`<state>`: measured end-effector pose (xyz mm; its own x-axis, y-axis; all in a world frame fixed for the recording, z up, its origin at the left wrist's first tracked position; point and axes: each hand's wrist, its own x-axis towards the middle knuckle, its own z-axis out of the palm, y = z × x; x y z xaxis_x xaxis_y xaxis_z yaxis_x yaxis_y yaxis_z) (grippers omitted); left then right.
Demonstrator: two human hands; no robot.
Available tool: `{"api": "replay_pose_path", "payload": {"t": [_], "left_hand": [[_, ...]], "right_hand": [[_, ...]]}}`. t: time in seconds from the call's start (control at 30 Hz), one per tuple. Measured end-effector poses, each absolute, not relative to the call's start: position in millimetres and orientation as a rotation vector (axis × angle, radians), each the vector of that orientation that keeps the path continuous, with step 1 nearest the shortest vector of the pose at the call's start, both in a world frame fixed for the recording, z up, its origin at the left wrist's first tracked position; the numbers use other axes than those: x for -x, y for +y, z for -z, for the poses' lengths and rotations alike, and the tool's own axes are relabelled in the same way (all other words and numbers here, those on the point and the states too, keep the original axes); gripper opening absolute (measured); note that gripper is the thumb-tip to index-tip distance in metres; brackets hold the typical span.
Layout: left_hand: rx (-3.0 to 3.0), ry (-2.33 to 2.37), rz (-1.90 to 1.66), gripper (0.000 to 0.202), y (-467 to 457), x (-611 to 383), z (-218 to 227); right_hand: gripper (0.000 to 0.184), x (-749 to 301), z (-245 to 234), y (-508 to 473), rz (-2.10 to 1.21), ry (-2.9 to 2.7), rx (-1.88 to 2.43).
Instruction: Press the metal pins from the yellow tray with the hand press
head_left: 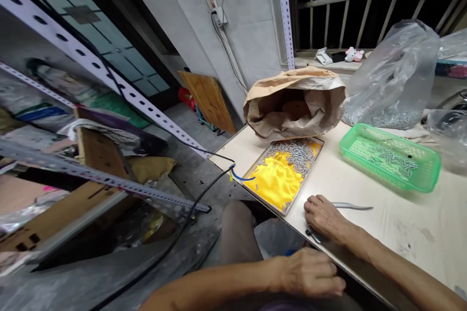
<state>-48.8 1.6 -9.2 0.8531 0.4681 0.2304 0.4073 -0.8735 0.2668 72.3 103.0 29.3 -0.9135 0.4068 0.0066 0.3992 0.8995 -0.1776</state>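
My left hand (312, 272) is closed in a loose fist just off the table's front edge, above my lap. Whatever its fingers may hold is hidden. My right hand (326, 216) rests on the tabletop with its fingers curled under; I cannot see whether anything is inside. Beside its knuckles lies a thin, curved grey metal tool (352, 205), and a small black-tipped metal piece (313, 234) sits at the edge below the palm. To the left of that hand is a shallow tray (286, 212) lined with shiny yellow cloth (279, 182), with many small metal screws (295, 155) heaped toward its far end.
A paper-lined sack (295, 82) lies open behind the tray. A green plastic basket (390, 184) holds more small metal pieces. Behind it stands a clear plastic bag (394, 73) of metal parts. A black cable (189, 223) and perforated metal shelving (105, 70) run along the left.
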Motion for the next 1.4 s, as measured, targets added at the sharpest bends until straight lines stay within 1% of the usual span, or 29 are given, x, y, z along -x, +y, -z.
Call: {"api": "replay_pose_path", "payload": {"t": [0.07, 0.17, 0.2, 0.27, 0.33, 0.4, 0.5, 0.67, 0.77, 0.87, 1.0, 1.07, 1.17, 1.27, 1.4], "left_hand": [[-2.726, 0.854, -0.539, 0.034, 20.5, 71.7, -2.4], [-2.423, 1.554, -0.771, 0.034, 75.2, 101.5, -17.1], [-2.362, 1.682, -0.831, 0.032, 97.5, 107.9, -19.8], [-2.361, 1.767, -0.849, 0.030, 141.8, 114.0, -21.4], [-2.457, 1.749, -0.735, 0.030, 178.2, 111.8, -18.7], [-2.537, 1.708, -0.559, 0.038, 200.4, 105.4, -13.0], [-2.601, 1.642, -0.369, 0.044, 205.7, 101.4, -1.3], [-2.674, 1.614, -0.257, 0.046, 175.7, 133.4, 12.4], [-2.644, 1.726, -0.222, 0.044, 159.7, 160.8, 10.0], [-2.598, 1.825, -0.308, 0.041, 152.5, 176.1, 3.3], [-2.528, 1.810, -0.536, 0.031, 155.0, 168.2, -6.0], [-2.444, 1.847, -0.545, 0.025, 159.8, 155.9, -10.7], [-2.337, 1.902, -0.379, 0.020, 166.2, 137.7, -17.7], [-2.355, 1.840, -0.183, 0.021, 167.6, 127.4, -22.0], [-2.375, 1.864, -0.135, 0.021, 165.9, 125.6, -26.6]], "right_hand": [[0.023, -72.6, -32.5, 105.3, -0.273, -2.925, 0.633], [0.022, -88.7, -46.9, 115.4, -0.385, -2.593, 0.813], [0.020, -99.0, -52.7, 122.3, -0.396, -2.428, 0.910], [0.017, -126.5, -63.2, 141.7, -0.305, -2.116, 1.104], [0.019, -161.0, -69.9, 164.4, -0.091, -1.897, 1.284], [0.025, -197.2, -70.7, 184.5, 0.097, -1.781, 1.435], [0.035, -241.7, -61.0, 201.3, 0.190, -1.833, 1.564], [0.043, -265.9, -40.0, 198.9, 0.242, -1.887, 1.505], [0.041, -258.1, -39.5, 189.2, 0.287, -1.891, 1.433], [0.035, -244.9, -44.7, 173.6, 0.324, -1.912, 1.332], [0.028, -225.5, -47.4, 144.1, 0.251, -1.975, 1.255], [0.026, -216.8, -45.8, 129.9, 0.170, -2.020, 1.229], [0.025, -207.7, -42.3, 113.8, 0.070, -2.068, 1.203], [0.024, -202.1, -41.1, 101.6, 0.034, -2.089, 1.179], [0.022, -191.3, -40.5, 80.3, -0.035, -2.155, 1.151]]}}
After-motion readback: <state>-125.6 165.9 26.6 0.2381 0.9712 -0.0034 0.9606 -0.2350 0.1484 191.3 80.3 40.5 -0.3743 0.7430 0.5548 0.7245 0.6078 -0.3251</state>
